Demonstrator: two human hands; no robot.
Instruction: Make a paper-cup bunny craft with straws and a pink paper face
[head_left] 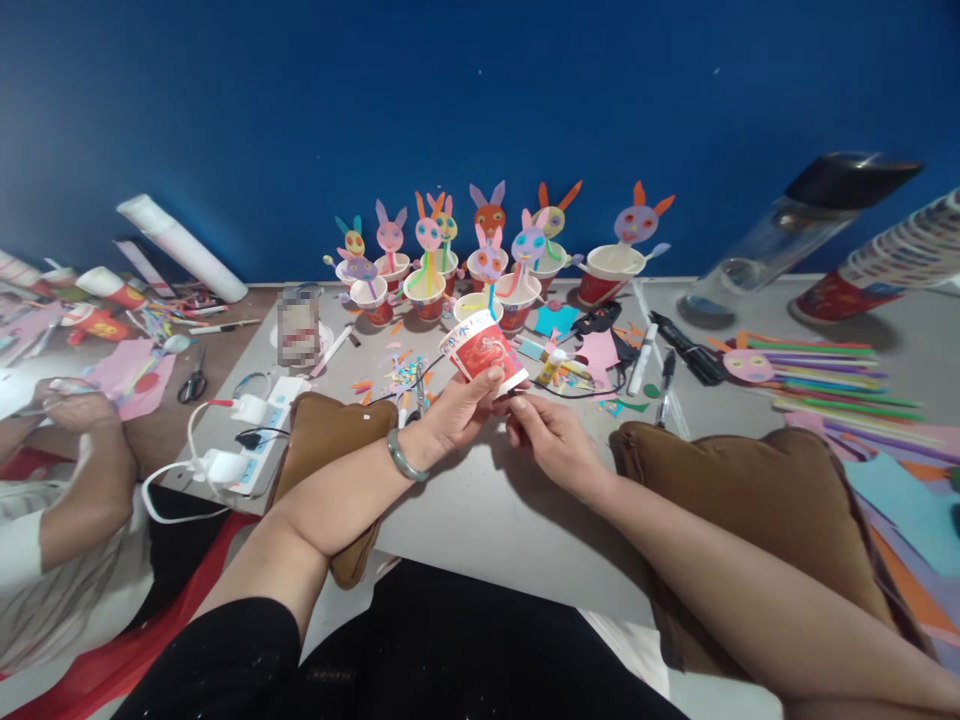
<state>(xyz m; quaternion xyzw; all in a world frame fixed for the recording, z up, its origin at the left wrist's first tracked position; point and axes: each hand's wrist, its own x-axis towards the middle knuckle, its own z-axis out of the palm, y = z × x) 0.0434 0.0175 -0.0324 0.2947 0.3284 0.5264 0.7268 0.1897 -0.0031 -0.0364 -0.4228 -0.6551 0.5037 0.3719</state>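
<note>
My left hand (459, 412), with a green bangle on its wrist, is wrapped round a red and white paper cup (480, 357). The cup is tilted on its side above the table. Close to the cup's lower right end, my right hand (546, 432) has its thumb and fingers pinched together. Something small and dark shows at those fingertips, too small to name. Behind the held cup stand several paper cups (424, 298) with paper rabbit heads (427, 235) on straws. Coloured paper scraps (409, 372) lie just left of the cup.
Brown cushions (720, 500) lie under both forearms. A power strip (262, 440) with white plugs is at left, beside a co-worker's hands (71, 400). At right are coloured straws (832, 375), a clear bottle (757, 250), stacked cups (885, 265), and markers (643, 358).
</note>
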